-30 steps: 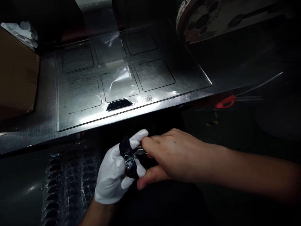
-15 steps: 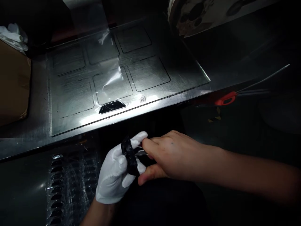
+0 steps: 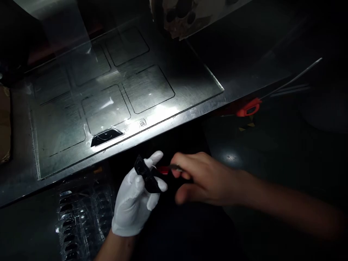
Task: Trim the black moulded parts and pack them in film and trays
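Observation:
My left hand point(image 3: 133, 203), in a white glove, grips a black trapezoid-shaped plastic part point(image 3: 146, 175) on edge between thumb and fingers, below the table's front edge. Close to its right is my bare right hand point(image 3: 201, 177), fingers curled and thumb lower down. A small tool with a red part point(image 3: 164, 169) and a dark piece shows between the hands, at my right fingers; its kind is not clear in the shadow. A similar black piece point(image 3: 107, 136) with a glossy face lies on the metal table point(image 3: 201, 108).
At lower left, a clear plastic tray point(image 3: 89, 217) bears rows of black pieces. A red-handled tool with a long thin shaft point(image 3: 248, 107) sticks out past the table edge. A cardboard box point(image 3: 4, 123) stands at left; a large pale roll-like object point(image 3: 185, 16) hangs over the back.
The view has shifted, so the table appears further left and lower. My right hand has drawn slightly away from the black part, showing the red piece. My left hand keeps its grip.

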`<state>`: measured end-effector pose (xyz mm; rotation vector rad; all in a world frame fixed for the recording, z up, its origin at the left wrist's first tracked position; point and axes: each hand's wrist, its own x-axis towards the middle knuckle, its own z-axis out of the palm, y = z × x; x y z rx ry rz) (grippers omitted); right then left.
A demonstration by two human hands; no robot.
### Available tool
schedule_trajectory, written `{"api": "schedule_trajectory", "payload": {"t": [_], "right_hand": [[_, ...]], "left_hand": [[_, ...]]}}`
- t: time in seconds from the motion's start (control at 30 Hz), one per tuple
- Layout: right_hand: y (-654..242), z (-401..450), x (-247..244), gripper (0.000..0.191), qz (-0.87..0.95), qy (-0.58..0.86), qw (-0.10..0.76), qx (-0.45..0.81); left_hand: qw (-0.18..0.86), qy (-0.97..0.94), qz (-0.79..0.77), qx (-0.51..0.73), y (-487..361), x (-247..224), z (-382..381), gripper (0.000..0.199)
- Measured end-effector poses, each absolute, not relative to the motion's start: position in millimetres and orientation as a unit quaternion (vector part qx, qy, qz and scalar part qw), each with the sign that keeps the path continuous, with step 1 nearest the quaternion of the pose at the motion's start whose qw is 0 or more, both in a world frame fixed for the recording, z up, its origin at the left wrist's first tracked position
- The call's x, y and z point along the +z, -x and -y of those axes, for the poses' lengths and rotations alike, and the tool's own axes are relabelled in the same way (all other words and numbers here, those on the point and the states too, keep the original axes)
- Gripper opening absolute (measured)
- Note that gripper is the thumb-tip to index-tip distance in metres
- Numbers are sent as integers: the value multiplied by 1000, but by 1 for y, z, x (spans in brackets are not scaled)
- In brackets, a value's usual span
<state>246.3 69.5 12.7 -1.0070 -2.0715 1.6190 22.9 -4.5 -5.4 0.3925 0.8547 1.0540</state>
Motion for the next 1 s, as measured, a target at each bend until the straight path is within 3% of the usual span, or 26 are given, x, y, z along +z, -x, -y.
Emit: {"api": "schedule_trajectory", "payload": {"t": [0.07, 0.13, 0.23, 0.37, 0.5, 0.67, 1.0], "right_hand": [[-260, -68, 8, 64, 631, 408, 233, 617], [-270, -68, 8, 54, 599, 457, 226, 618], [-274, -69, 16, 36, 695, 459, 204, 515], [-266, -77, 37, 40, 824, 380, 230, 350], [-252, -88, 56, 38, 895, 327, 169, 251], [-232, -93, 73, 40, 932, 279, 87, 215], [-210, -87, 75, 42, 952, 262, 24, 158]], "left_hand": [[754, -178, -400, 489, -23, -5, 3, 33], [749, -183, -407, 490, -23, -4, 3, 33], [742, -200, -419, 484, -24, 1, 2, 31], [749, -215, -423, 463, -27, 8, 5, 33], [762, -222, -419, 441, -24, 11, 9, 37], [759, -245, -427, 426, -14, 15, 16, 38], [745, -244, -487, 385, 0, 23, 19, 36]]}}
